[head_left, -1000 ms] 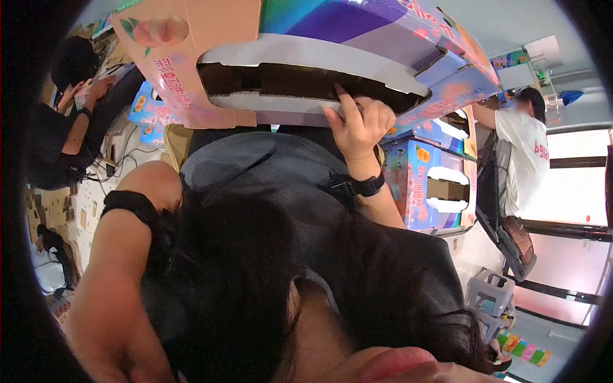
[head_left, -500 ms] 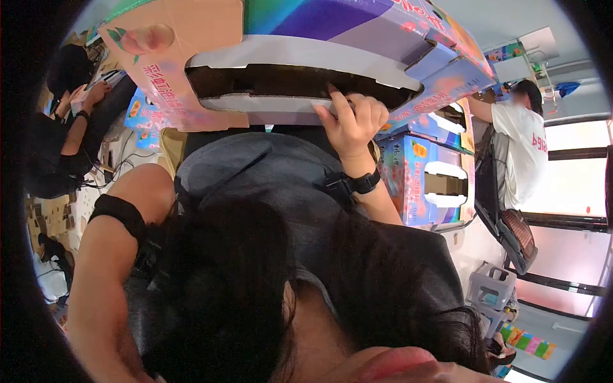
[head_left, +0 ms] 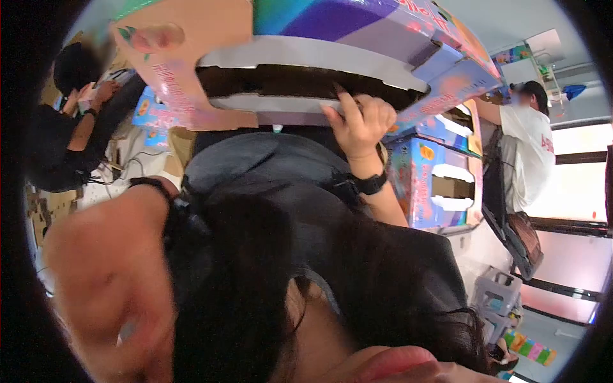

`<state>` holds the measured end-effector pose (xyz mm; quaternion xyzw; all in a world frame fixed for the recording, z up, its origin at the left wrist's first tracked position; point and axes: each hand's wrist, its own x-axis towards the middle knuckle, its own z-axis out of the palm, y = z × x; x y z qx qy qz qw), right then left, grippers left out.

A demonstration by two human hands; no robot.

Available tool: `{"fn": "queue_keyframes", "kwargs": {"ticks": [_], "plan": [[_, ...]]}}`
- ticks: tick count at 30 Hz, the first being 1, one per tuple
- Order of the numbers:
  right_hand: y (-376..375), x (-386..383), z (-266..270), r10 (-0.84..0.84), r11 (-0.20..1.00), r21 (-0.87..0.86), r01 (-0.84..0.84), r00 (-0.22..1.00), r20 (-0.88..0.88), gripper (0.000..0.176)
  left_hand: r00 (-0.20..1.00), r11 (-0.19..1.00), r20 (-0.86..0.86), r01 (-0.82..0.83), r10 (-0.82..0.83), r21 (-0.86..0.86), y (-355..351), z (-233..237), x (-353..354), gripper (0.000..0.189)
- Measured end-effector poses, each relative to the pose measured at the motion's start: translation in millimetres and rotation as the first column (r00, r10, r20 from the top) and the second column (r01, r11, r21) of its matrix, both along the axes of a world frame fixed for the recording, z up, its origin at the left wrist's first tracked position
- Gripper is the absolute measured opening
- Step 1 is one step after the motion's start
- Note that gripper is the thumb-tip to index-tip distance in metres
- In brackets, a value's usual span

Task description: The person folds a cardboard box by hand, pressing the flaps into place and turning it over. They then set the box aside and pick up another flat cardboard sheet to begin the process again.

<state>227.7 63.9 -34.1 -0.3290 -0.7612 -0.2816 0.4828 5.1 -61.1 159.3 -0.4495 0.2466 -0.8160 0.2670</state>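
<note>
A large printed cardboard box (head_left: 223,120) with peach pictures and a long cut-out slot stands in front of my body. My right hand (head_left: 361,124), with a black band at the wrist, rests on the slot's near edge. Its fingers are curled over that edge, the index finger pointing toward the dark inside. Raised close to the camera at the lower left is my left hand (head_left: 108,287), blurred, with a black band at its wrist. How its fingers lie cannot be made out, nor whether it holds anything. It is well apart from the box.
More printed boxes (head_left: 440,185) are stacked at the right. A person in a white shirt (head_left: 527,153) is beyond them, beside a dark chair (head_left: 511,236). On the left, a person in dark clothes (head_left: 48,147) works with both hands. Grey plastic stools (head_left: 495,293) stand at lower right.
My left hand and wrist have come into view at the lower left, where mostly the arm showed before. My right hand keeps its place on the box; the whole view has shifted slightly.
</note>
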Motion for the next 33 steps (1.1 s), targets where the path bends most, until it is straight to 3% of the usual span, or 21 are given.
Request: {"fn": "queue_keyframes", "kwargs": {"ticks": [1, 2, 3, 4, 6, 9, 12, 16, 19, 22, 33], "plan": [[-1.6, 0.1, 3.6, 0.007, 1.0, -0.022, -0.007, 1.0, 0.005, 0.035, 0.912, 0.928, -0.4, -0.071, -0.088, -0.366, -11.2, -13.6, -15.2, 0.026], [-0.6, -0.1, 5.3, 0.017, 1.0, -0.01, -0.017, 1.0, 0.003, 0.035, 0.688, 0.59, -0.703, -0.496, -0.18, -0.637, -22.4, -22.8, -34.4, 0.024], [1.1, -0.4, 6.4, 0.028, 1.0, 0.002, -0.028, 1.0, 0.001, 0.035, 0.579, 0.362, -0.759, -0.668, -0.296, -0.65, -13.1, -37.1, -39.6, 0.022], [1.1, 0.0, 7.1, 0.035, 0.999, -0.015, -0.035, 0.999, -0.001, 0.035, 0.523, 0.175, -0.755, -0.764, -0.397, -0.621, -7.0, -53.3, -37.1, 0.021], [1.9, -0.7, 10.1, 0.031, 0.999, -0.03, -0.031, 1.0, 0.005, 0.035, 0.461, -0.028, -0.679, -0.838, -0.572, -0.545, 6.5, -87.1, -40.7, 0.017], [4.5, -1.6, 12.2, 0.034, 0.998, -0.052, -0.034, 0.999, 0.011, 0.036, 0.659, -0.296, -0.391, -0.685, -0.643, -0.666, 4.7, -121.8, -51.0, 0.016], [3.6, -2.7, 11.2, 0.008, 0.998, -0.064, -0.008, 1.0, -0.001, 0.036, 0.672, -0.452, -0.354, -0.717, -0.65, -0.53, 13.4, -133.8, -61.7, 0.014], [3.1, -2.8, 9.8, -0.021, 0.997, -0.072, 0.022, 1.0, 0.01, 0.036, 0.778, -0.511, -0.138, -0.524, -0.613, -0.681, 20.5, -141.5, -58.7, 0.015], [4.4, -2.4, 9.0, -0.016, 0.997, -0.07, 0.016, 1.0, 0.01, 0.036, 0.789, -0.513, -0.106, -0.487, -0.605, -0.707, 20.0, -143.3, -57.0, 0.015], [4.5, -3.3, 9.2, -0.023, 0.998, -0.063, 0.024, 1.0, 0.01, 0.035, 0.805, -0.479, -0.104, -0.445, -0.583, -0.757, 19.5, -148.6, -57.4, 0.013], [2.1, -3.6, 10.3, -0.015, 0.997, -0.08, 0.015, 1.0, 0.007, 0.034, 0.811, -0.516, -0.179, -0.507, -0.557, -0.69, 19.3, -144.3, -56.6, 0.009]]}}
